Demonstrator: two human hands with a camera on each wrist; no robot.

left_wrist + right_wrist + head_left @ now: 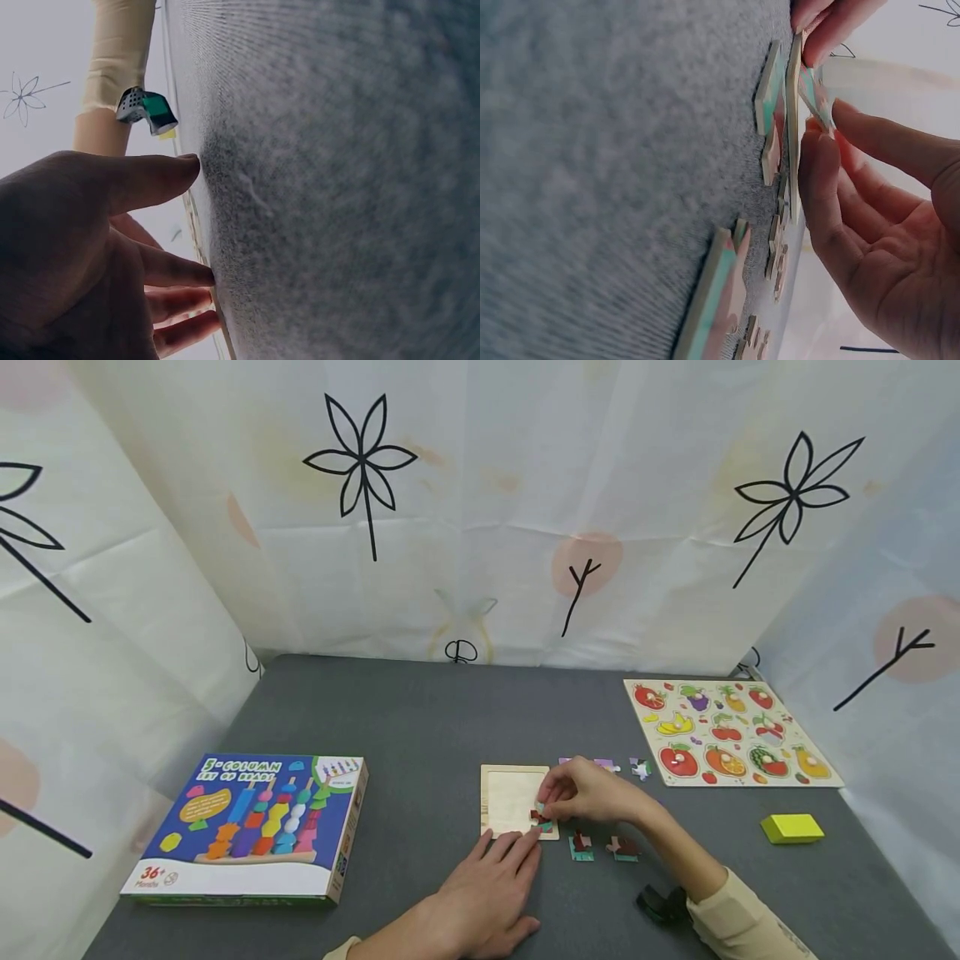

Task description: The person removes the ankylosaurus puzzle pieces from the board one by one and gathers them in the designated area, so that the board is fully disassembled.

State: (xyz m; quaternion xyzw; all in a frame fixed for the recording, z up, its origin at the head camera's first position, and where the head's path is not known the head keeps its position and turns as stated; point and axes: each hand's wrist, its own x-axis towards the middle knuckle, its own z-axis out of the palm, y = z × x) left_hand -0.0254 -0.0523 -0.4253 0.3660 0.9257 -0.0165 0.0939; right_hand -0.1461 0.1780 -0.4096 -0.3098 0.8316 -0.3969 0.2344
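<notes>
A small square wooden puzzle tray (pixel 510 797) lies on the grey table. My left hand (pixel 491 893) rests at its front edge, fingers extended and fingertips touching the frame. Over the tray's front right corner, my right hand (pixel 588 791) pinches a jigsaw piece (pixel 541 819) coloured brown and teal. In the right wrist view the piece (pixel 815 94) stands tilted against the tray, between thumb and fingers. Two loose brown-and-teal pieces, one here (pixel 581 846) and another (pixel 623 848), lie just right of the tray. Purple pieces (pixel 606 765) lie behind my right hand, partly hidden.
A blue bead-set box (pixel 247 827) lies at the left. At the back right is a fruit puzzle board (pixel 712 735), with a yellow block (pixel 792 828) in front of it. A black device (pixel 662 905) sits by my right wrist. Patterned white cloth (pixel 480 510) encloses the table.
</notes>
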